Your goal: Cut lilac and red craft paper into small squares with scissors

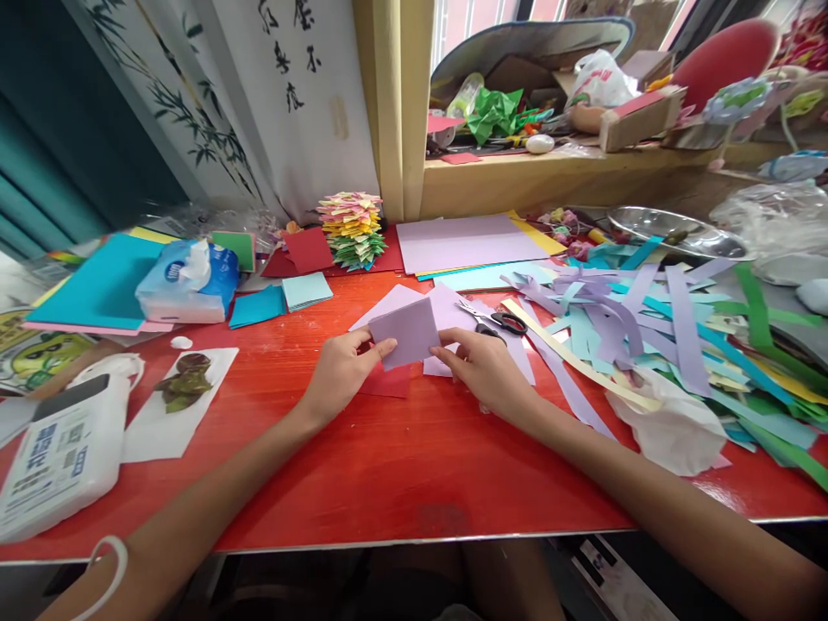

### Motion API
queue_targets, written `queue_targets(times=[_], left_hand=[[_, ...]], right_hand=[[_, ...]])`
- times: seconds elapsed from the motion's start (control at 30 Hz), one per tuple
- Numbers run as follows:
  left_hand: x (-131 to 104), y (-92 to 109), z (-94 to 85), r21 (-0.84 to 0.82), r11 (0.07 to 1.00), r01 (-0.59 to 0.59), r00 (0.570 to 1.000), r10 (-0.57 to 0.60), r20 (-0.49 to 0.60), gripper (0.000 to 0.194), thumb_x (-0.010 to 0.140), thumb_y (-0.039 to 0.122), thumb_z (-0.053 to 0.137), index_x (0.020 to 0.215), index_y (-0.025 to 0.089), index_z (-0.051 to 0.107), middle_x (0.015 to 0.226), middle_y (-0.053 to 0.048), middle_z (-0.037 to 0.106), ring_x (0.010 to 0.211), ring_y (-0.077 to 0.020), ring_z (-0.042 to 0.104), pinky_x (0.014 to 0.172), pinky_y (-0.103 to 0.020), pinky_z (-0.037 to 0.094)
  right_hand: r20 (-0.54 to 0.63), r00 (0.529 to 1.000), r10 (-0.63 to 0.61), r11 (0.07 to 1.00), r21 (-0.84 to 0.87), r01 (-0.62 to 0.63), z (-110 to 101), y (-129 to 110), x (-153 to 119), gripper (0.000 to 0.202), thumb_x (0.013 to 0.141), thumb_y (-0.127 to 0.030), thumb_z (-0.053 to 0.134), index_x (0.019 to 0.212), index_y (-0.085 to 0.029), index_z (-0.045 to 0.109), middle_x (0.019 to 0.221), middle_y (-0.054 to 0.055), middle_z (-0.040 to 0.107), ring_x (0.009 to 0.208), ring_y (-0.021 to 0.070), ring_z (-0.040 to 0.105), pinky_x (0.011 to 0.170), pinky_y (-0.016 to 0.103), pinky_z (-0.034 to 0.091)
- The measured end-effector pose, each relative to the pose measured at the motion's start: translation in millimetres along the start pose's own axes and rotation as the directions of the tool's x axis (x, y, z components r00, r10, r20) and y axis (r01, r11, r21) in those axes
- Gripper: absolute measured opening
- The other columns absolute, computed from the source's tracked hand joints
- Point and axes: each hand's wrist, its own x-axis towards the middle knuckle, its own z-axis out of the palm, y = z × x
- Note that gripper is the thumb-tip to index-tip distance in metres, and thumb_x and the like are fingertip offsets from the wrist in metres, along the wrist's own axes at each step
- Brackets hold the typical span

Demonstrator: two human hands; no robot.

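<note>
A small rectangle of purple paper (406,332) is held up above the red table between my two hands. My left hand (346,371) pinches its left edge, thumb in front. At its lower right corner, my right hand (479,362) grips it between thumb and fingers. More purple sheets (446,306) lie behind and below it, partly hidden by my hands. Scissors (495,321) with black handles rest on those sheets, just beyond my right hand. A red paper piece (388,381) lies flat under the held paper.
Paper strips (621,319) in several colours heap at the right, beside a crumpled tissue (673,423) and a metal dish (676,231). A tissue pack (189,280), blue paper squares (257,306) and a white plastic box (68,453) are at the left.
</note>
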Motion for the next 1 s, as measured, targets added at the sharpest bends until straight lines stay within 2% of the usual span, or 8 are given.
queue_targets(times=[0.13,0.43,0.5,0.63,0.73,0.83,0.93,1.0], left_hand=[[3.0,-9.2,0.8,0.114,0.992,-0.055,0.998,0.052,0.028,0.016,0.068,0.035,0.065,0.066,0.019,0.068,0.062,0.000,0.062,0.058,-0.0155,0.050,0.056,-0.027,0.035],[3.8,-10.3,-1.2,0.244,0.952,-0.185,0.982,0.172,0.074,0.017,0.075,0.034,0.058,0.069,0.020,0.067,0.062,0.000,0.062,0.059,-0.0160,0.052,0.057,-0.027,0.036],[5.0,-11.0,-1.6,0.250,0.947,-0.201,0.976,0.172,0.132,0.017,0.077,0.033,0.056,0.078,0.020,0.068,0.070,-0.002,0.065,0.063,-0.0172,0.055,0.059,-0.027,0.038],[5.0,-7.0,-2.0,0.254,0.929,-0.268,0.935,0.188,0.299,0.021,0.079,0.030,0.054,0.094,0.021,0.065,0.092,-0.004,0.067,0.080,-0.0186,0.058,0.072,-0.030,0.043],[1.5,0.8,-3.4,0.303,0.914,-0.270,0.956,0.219,0.193,0.030,0.076,0.034,0.058,0.104,0.022,0.060,0.102,-0.004,0.064,0.078,-0.0163,0.056,0.069,-0.029,0.043],[-2.5,8.6,-5.6,0.234,0.940,-0.248,0.969,0.236,0.079,0.019,0.078,0.034,0.057,0.090,0.021,0.062,0.090,-0.002,0.064,0.073,-0.0136,0.053,0.065,-0.026,0.041],[-4.8,13.7,-6.5,0.010,0.990,-0.138,0.989,0.139,-0.041,0.014,0.077,0.033,0.058,0.079,0.019,0.062,0.074,0.000,0.060,0.062,-0.0103,0.050,0.055,-0.023,0.039],[-5.7,15.3,-5.3,-0.164,0.984,-0.065,0.995,0.051,-0.085,0.015,0.076,0.033,0.060,0.081,0.019,0.061,0.072,0.001,0.058,0.053,-0.0078,0.047,0.047,-0.021,0.036]], right_hand=[[-0.065,0.993,-0.097,0.991,-0.104,0.090,3.9,8.4,4.5,0.018,0.084,-0.025,0.046,0.094,-0.020,0.061,0.084,0.004,0.059,0.062,0.0137,0.052,0.057,0.028,0.038],[-0.036,0.987,-0.159,0.981,-0.115,0.154,5.7,11.8,4.1,0.021,0.087,-0.024,0.044,0.091,-0.017,0.063,0.083,0.005,0.059,0.063,0.0136,0.053,0.059,0.027,0.037],[-0.002,0.983,-0.186,0.972,-0.144,0.184,7.6,15.0,5.1,0.020,0.087,-0.024,0.045,0.090,-0.017,0.063,0.084,0.005,0.060,0.066,0.0142,0.053,0.061,0.027,0.037],[0.041,0.977,-0.209,0.953,-0.214,0.213,10.8,19.6,6.8,0.018,0.087,-0.022,0.045,0.084,-0.016,0.062,0.085,0.006,0.061,0.073,0.0158,0.054,0.063,0.027,0.037],[0.064,0.977,-0.206,0.945,-0.245,0.215,8.5,15.7,6.0,0.019,0.087,-0.022,0.044,0.077,-0.016,0.060,0.078,0.005,0.060,0.066,0.0143,0.053,0.060,0.027,0.036],[0.101,0.979,-0.178,0.968,-0.159,0.192,2.5,8.3,3.5,0.018,0.086,-0.024,0.045,0.076,-0.017,0.058,0.076,0.004,0.060,0.062,0.0130,0.052,0.058,0.027,0.037],[0.070,0.992,-0.108,0.988,0.115,0.100,-1.9,3.0,1.7,0.018,0.085,-0.032,0.047,0.083,-0.018,0.058,0.080,0.003,0.062,0.064,0.0128,0.054,0.060,0.028,0.042],[0.079,0.993,-0.090,0.940,0.337,0.058,-1.5,1.8,1.5,0.021,0.083,-0.036,0.051,0.093,-0.019,0.058,0.088,0.003,0.063,0.072,0.0141,0.058,0.066,0.029,0.047]])
